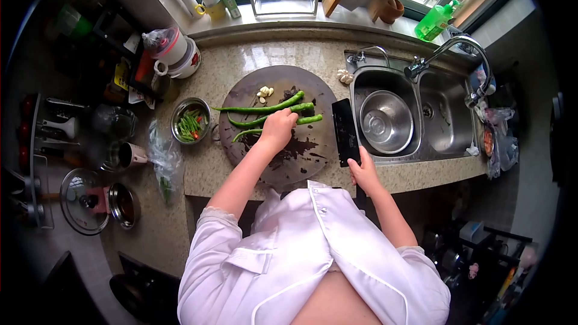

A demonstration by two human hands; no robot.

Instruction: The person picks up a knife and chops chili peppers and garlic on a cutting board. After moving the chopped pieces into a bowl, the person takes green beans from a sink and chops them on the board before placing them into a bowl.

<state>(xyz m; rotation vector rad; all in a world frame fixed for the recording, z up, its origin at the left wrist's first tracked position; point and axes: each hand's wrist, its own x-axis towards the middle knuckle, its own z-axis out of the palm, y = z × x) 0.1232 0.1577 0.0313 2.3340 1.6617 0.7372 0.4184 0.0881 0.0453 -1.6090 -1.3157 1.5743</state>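
Three long green chili peppers point(259, 109) lie side by side on a round dark cutting board point(247, 81). My left hand point(279, 129) is over them, its fingers closed on the middle pepper; the fingertips are partly hidden. In my right hand point(365, 171) is a cleaver point(345, 129) with a black blade, held by the handle. The blade points away from me, between the board and the sink. Several peeled garlic cloves point(265, 92) sit at the back of the board. Dark wet patches mark its surface.
Left of the board stands a metal bowl point(175, 121) of cut green and red peppers. A plastic bag point(161, 150) lies nearby. On the right, the double sink point(445, 138) holds a steel basin point(397, 111). A garlic bulb point(345, 76) rests beside the sink.
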